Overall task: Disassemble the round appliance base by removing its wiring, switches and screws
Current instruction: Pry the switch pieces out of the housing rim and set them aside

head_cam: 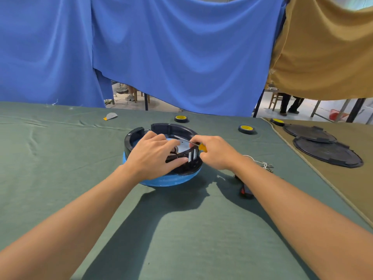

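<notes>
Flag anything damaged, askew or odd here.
Nothing stands out. The round appliance base sits level on the green cloth; the left hand rests on it, the right hand holds a screwdriver. Loose white wire beside it suits disassembly.

Tape rolls (181, 118) dot the green cloth (60, 158); black discs (327, 151) touch.
</notes>
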The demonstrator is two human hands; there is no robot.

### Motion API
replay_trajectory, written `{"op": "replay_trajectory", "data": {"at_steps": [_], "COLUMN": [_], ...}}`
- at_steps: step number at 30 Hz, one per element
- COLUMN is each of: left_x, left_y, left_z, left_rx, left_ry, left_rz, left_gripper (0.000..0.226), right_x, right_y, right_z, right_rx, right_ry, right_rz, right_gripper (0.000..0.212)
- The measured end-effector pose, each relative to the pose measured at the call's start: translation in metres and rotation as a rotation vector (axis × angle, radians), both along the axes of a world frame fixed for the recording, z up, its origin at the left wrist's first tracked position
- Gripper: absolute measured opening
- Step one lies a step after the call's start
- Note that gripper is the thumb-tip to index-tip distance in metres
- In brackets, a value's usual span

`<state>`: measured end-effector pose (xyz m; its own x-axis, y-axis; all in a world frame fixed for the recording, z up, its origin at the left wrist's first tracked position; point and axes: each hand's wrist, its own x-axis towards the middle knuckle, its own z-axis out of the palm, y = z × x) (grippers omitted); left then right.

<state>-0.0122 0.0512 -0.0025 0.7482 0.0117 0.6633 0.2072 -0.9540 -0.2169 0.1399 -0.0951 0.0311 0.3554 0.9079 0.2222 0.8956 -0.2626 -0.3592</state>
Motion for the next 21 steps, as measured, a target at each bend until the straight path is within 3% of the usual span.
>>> {"op": "replay_trajectory", "data": {"at_steps": [3,7,13,17,21], "left_x": [-0.010,-0.018,-0.020,-0.008,0.006], "left_y": [0.010,0.020,0.032,0.027,0.017], "left_z": [-0.004,-0.009,-0.004,0.000,0.001], "left_rx": [-0.031,-0.235,-1.004,-1.435,-1.571], "left_ry": [-0.002,0.027,-0.127,-0.389,-0.469], "left_rz": [0.061,0.239,0.572,0.494,0.495], "left_gripper": [0.066,0.074,0.081,0.050,0.039], "right_x": [-0.004,-0.015,-0.030,-0.040,-0.038], "right_y": [-0.005,-0.012,-0.018,-0.019,-0.023], "right_z": [0.002,0.004,0.006,0.009,0.016], "right_rx": [0.009,0.019,0.032,0.011,-0.033], "right_ry": [0.068,0.112,0.331,0.537,0.680], "right_rz": [0.028,0.064,0.130,0.222,0.230], "right_gripper": [0.038,0.036,0.027,0.021,0.025]}}
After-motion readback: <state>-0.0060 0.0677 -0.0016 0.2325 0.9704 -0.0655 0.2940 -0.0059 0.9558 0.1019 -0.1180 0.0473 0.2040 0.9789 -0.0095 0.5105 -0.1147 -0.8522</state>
